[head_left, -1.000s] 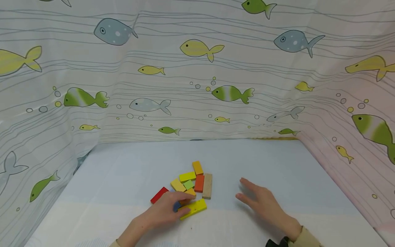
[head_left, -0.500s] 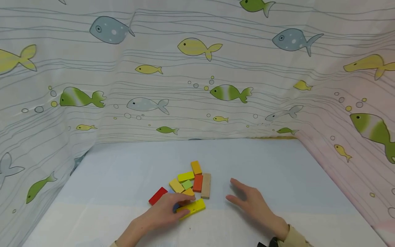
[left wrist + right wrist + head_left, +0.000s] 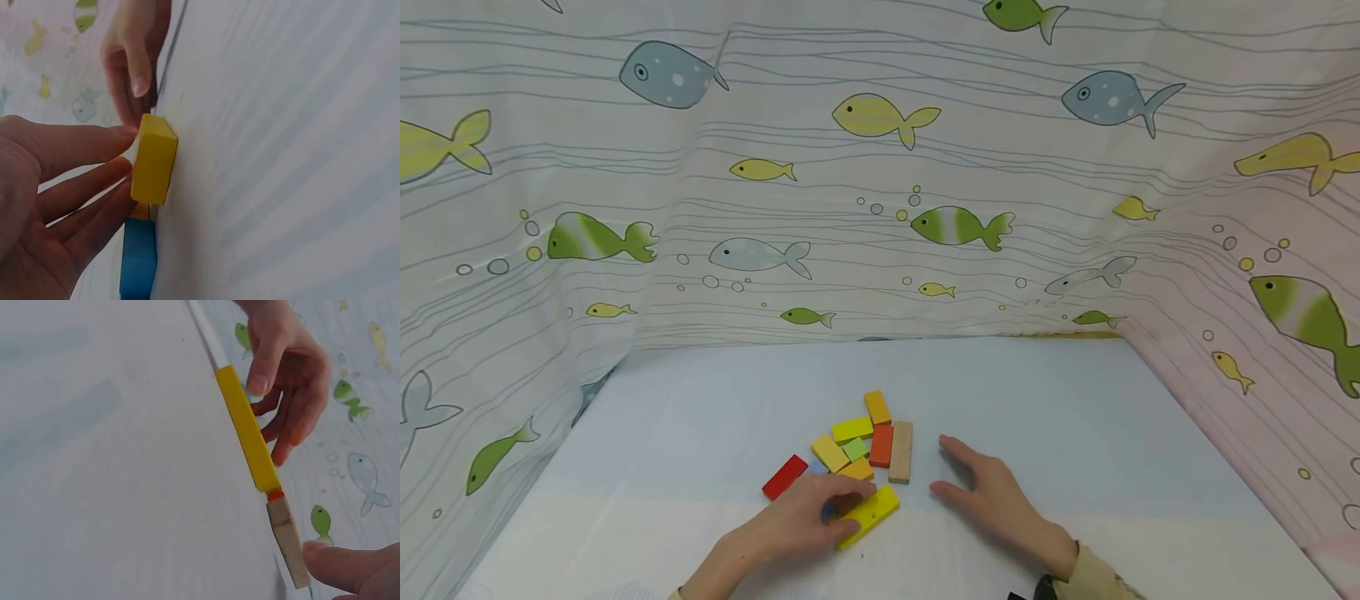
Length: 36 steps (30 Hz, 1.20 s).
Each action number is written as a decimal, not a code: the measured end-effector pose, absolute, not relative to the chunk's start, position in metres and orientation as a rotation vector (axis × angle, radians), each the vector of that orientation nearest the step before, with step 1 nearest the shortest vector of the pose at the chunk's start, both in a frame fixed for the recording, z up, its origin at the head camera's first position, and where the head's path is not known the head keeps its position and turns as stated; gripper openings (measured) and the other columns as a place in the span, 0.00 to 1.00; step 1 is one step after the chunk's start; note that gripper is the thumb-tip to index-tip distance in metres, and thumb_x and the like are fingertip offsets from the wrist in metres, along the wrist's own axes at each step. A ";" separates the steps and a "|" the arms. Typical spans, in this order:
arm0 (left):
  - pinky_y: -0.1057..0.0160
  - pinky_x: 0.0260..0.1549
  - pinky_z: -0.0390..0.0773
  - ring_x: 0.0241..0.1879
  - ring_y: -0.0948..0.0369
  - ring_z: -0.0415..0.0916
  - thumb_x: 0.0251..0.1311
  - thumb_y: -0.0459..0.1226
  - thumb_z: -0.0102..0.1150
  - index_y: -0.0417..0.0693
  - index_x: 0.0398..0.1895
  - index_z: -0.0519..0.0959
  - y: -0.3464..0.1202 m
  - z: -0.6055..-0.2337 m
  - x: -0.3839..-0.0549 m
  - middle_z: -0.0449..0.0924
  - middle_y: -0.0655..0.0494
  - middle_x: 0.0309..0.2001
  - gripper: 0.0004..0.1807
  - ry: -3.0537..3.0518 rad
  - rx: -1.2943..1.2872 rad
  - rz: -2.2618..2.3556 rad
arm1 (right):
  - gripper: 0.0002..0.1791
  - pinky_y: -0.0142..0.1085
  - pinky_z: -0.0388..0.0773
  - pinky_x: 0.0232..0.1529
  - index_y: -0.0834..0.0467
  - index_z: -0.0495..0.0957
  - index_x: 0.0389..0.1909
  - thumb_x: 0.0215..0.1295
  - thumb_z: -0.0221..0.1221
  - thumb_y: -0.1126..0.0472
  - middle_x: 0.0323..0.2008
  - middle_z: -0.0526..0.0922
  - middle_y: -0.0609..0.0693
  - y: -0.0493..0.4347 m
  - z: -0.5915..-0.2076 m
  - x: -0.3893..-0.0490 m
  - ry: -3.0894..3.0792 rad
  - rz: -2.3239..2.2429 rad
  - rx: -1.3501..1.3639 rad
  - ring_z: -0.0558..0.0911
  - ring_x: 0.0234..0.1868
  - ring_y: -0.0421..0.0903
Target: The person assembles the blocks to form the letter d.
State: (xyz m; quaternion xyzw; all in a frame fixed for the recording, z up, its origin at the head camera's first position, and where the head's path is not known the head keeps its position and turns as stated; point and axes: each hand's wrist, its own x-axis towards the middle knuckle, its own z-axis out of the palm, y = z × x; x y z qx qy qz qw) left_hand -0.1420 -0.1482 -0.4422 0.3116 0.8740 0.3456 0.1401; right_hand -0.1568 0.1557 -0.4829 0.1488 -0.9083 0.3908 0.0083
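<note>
In the head view my left hand (image 3: 808, 510) reaches over a long yellow block (image 3: 880, 508) lying on the table, thumb near its close edge and index finger by the far edge. The left wrist view shows thumb and fingertips against this yellow block (image 3: 155, 162), with a blue block (image 3: 139, 256) below. My right hand (image 3: 1000, 500) hovers with fingers apart, holding nothing, to the right of the plain wooden block (image 3: 901, 452). In the right wrist view only its thumb (image 3: 337, 565) shows, close to that wooden block (image 3: 287, 540) in the picture.
A cluster of small blocks lies behind the left hand: orange-red (image 3: 882, 446), light green (image 3: 854, 449), red (image 3: 786, 477) and several yellow and orange ones. A fish-print curtain (image 3: 850, 250) borders the white table (image 3: 1037, 400) at the back and sides.
My right hand has moved left toward the blocks. The yellow block has turned slightly, its left end swinging closer to me, while the left hand stays almost in place.
</note>
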 end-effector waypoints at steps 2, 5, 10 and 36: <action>0.69 0.50 0.80 0.46 0.70 0.76 0.62 0.40 0.67 0.55 0.62 0.79 -0.148 -0.442 -0.142 0.81 0.68 0.55 0.23 2.507 0.890 1.001 | 0.40 0.51 0.69 0.68 0.57 0.72 0.68 0.58 0.70 0.45 0.67 0.75 0.52 0.153 -0.484 -0.158 -2.844 1.214 0.464 0.72 0.69 0.52; 0.71 0.44 0.80 0.40 0.71 0.75 0.60 0.40 0.69 0.55 0.63 0.78 -0.148 -0.440 -0.140 0.81 0.68 0.53 0.26 2.466 0.870 1.023 | 0.41 0.51 0.69 0.69 0.56 0.71 0.69 0.57 0.71 0.44 0.68 0.74 0.52 0.150 -0.485 -0.160 -2.853 1.221 0.459 0.72 0.70 0.53; 0.72 0.41 0.81 0.39 0.73 0.76 0.57 0.41 0.72 0.58 0.65 0.76 -0.147 -0.439 -0.138 0.79 0.66 0.57 0.31 2.389 0.827 1.055 | 0.43 0.52 0.68 0.69 0.56 0.70 0.70 0.56 0.71 0.42 0.69 0.73 0.53 0.145 -0.486 -0.164 -2.863 1.236 0.466 0.70 0.71 0.53; 0.71 0.49 0.79 0.44 0.74 0.77 0.52 0.36 0.72 0.60 0.70 0.70 -0.149 -0.446 -0.137 0.62 0.61 0.75 0.39 2.225 0.869 1.082 | 0.51 0.57 0.65 0.70 0.54 0.65 0.73 0.51 0.72 0.37 0.73 0.67 0.55 0.123 -0.487 -0.182 -2.927 1.186 0.506 0.65 0.74 0.58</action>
